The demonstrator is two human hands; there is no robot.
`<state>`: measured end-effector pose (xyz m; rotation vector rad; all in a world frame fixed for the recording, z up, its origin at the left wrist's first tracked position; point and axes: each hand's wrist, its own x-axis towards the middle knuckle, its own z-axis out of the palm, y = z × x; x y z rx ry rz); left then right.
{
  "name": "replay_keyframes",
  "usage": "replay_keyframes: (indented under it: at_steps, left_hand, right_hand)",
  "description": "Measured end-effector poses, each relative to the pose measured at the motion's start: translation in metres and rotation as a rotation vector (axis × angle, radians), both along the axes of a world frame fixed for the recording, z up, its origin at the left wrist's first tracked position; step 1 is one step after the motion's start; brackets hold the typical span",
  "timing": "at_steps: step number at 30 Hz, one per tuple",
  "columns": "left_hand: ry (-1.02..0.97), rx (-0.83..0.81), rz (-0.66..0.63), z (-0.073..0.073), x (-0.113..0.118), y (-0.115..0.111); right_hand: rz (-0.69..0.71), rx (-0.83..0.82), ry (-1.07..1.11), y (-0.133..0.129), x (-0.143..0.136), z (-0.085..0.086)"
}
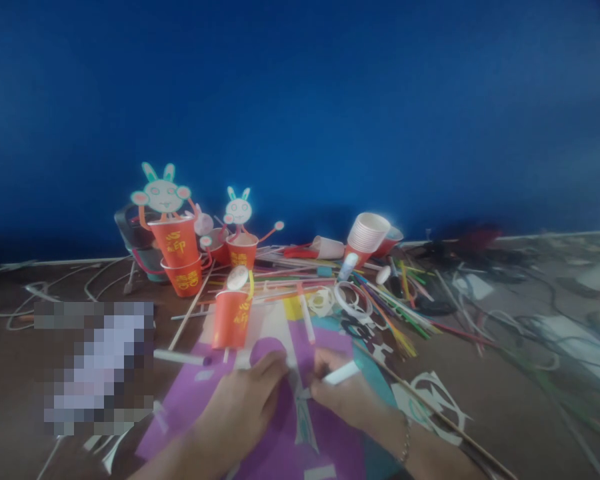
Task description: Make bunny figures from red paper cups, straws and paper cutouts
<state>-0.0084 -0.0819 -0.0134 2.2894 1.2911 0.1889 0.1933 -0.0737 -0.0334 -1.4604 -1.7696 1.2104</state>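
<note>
My right hand point(343, 393) is closed on a white marker point(341, 373), its tip side down by a small pale cutout with green lines point(306, 423) on the purple paper point(180, 403). My left hand point(250, 393) rests on the same purple sheet, left of the cutout, fingers bent together; what lies under its fingertips is hidden. Just beyond my left hand is an orange paper cup point(230, 320) with a white disc point(238, 278) at its top. Another white stick-like piece point(183, 357) lies left of that cup.
Orange cups with rabbit heads point(163, 196) stand at the back left. A stack of white-rimmed cups point(365, 237) is at the back right. Coloured pipe cleaners point(405, 337), a tape roll point(353, 300), paper scraps point(430, 403) and a long thin stick point(445, 420) lie around the paper.
</note>
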Motion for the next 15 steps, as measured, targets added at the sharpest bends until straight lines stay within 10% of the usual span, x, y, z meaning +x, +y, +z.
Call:
replay_keyframes:
  at_steps: [15]
  left_hand:
    - [-0.005, -0.004, 0.001, -0.0022, -0.0005, 0.0]
  right_hand:
    - [0.005, -0.009, 0.031, 0.0007, -0.0005, 0.003]
